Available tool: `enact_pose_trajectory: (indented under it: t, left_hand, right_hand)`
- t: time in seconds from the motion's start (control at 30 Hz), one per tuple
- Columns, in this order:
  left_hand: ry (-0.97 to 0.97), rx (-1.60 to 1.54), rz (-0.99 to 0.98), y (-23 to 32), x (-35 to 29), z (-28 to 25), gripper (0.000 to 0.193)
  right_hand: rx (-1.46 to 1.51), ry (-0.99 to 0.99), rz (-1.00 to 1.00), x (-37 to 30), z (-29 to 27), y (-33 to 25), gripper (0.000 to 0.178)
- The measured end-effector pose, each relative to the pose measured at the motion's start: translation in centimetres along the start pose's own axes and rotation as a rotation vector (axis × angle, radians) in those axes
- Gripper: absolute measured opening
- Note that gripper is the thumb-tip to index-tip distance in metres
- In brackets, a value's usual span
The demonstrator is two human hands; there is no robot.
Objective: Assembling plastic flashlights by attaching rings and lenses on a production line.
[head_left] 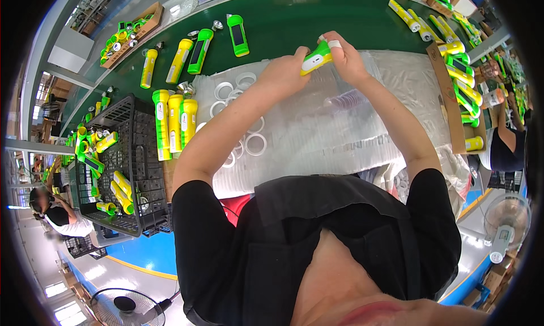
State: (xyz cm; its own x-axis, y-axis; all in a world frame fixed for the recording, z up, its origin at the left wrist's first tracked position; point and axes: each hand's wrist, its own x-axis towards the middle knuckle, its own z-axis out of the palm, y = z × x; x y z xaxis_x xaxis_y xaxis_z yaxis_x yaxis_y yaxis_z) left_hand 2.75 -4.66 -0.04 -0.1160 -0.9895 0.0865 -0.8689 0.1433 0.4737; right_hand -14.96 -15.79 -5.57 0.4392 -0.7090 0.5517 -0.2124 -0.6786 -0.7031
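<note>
"Where is the torch [316, 62]?"

"Between the person's two hands, near the far edge of the plastic [306, 147], tilted with its right end higher. It is green and yellow with a white panel."

"How do the hands stand?"

"The left hand [288, 72] is closed about the lower end. The right hand [347, 59] pinches the upper end, white tape [335, 43] round one finger. How hard either one presses, one cannot tell."

"And about them?"

"White rings [246, 144] lie on the plastic, by the left forearm. Beyond it, a green-framed torch [238, 37] lies on the green bench [317, 11]. To the person's left, a black crate [152, 173] holds more torches; to the right, so does a carton [445, 90]."
</note>
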Motion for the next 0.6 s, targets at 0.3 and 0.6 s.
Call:
enact_pose_trajectory:
  t: [0.3, 0.6]
  left_hand:
    - [-0.037, -0.147, 0.072, -2.5, 3.5, -1.9, 0.049]
    - [0.312, 0.11, 0.089, -9.1, 7.2, -1.1, 0.071]
  right_hand:
    - [0.191, -0.296, 0.222, 4.7, -1.4, -1.8, 0.055]
    - [-0.112, 0.12, 0.119, 8.7, 0.7, 7.4, 0.029]
